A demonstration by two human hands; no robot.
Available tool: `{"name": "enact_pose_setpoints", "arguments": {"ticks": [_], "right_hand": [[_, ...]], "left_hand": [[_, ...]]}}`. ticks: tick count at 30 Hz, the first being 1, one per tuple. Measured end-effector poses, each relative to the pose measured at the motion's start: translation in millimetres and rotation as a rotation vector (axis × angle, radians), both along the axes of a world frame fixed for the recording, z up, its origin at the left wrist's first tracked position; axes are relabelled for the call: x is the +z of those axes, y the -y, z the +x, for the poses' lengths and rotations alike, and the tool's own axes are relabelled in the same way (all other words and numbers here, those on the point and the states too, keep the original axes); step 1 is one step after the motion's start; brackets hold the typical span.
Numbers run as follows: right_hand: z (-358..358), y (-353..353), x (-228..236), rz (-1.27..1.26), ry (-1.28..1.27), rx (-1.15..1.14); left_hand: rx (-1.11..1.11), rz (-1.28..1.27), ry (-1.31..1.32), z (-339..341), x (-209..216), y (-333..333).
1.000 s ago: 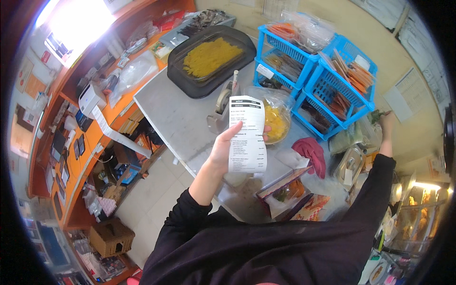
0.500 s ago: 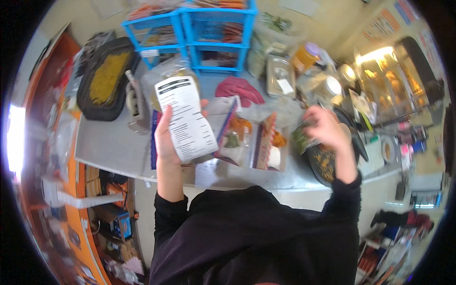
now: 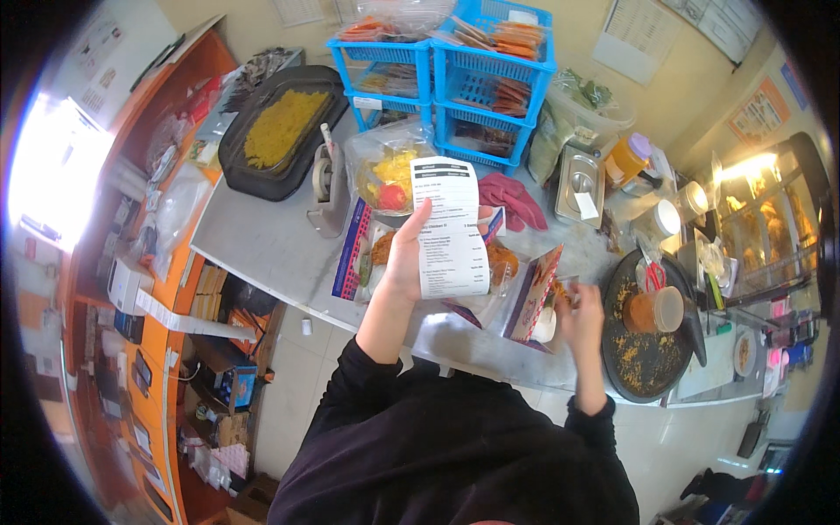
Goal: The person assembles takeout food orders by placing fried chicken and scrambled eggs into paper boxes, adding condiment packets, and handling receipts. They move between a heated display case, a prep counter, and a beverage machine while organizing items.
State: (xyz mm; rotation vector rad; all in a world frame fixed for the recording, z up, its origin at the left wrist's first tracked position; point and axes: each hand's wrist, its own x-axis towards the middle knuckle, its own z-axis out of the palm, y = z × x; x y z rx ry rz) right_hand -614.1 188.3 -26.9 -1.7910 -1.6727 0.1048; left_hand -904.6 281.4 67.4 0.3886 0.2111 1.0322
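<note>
My left hand (image 3: 404, 261) holds up a long printed paper receipt (image 3: 452, 258), thumb across its front. Over the right edge of a patterned red-and-white cardboard food box (image 3: 531, 299), my right hand (image 3: 584, 324) has its fingers curled in; what they grip, if anything, is hidden. A white round item (image 3: 544, 326) shows in that box. Behind the receipt stands another open box with orange-brown fried food (image 3: 501, 262), partly covered. Further left, a blue-and-red box (image 3: 350, 254) also holds food. A clear bag of yellow food (image 3: 392, 175) with something red lies behind.
A black tray of yellow rice (image 3: 284, 129) and a tape dispenser (image 3: 327, 188) stand at the left. Blue basket racks (image 3: 494, 114) rise at the back beside a maroon cloth (image 3: 512, 199). At right, a dark round pan (image 3: 626, 367) bears an orange tub (image 3: 654, 311); a lit display cabinet (image 3: 761, 210) stands beyond.
My right hand has come from over the pan, where it held a small clear bag of greens, to the right-hand food box. The view has shifted; the receipt stays in my left hand.
</note>
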Motion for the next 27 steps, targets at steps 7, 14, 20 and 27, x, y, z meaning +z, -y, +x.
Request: {"name": "enact_pose_setpoints", "arguments": {"ticks": [7,14,20,27], "right_hand": [[-70.9,-19.0,100.2,-0.129,-0.539,0.493],[-96.0,-39.2,89.3,-0.584,-0.949,0.696],[-100.1,-50.0,85.3,-0.559,-0.970,0.697],[-108.9,-59.2,86.9,-0.649,-0.838,0.759]], "left_hand": [[0.032,0.016,0.036,7.4,6.7,9.1],[0.077,0.049,0.050,10.9,7.4,8.1],[0.102,0.092,0.014,12.4,2.5,21.4],[0.136,0.021,0.012,-2.4,-11.0,34.0]]}}
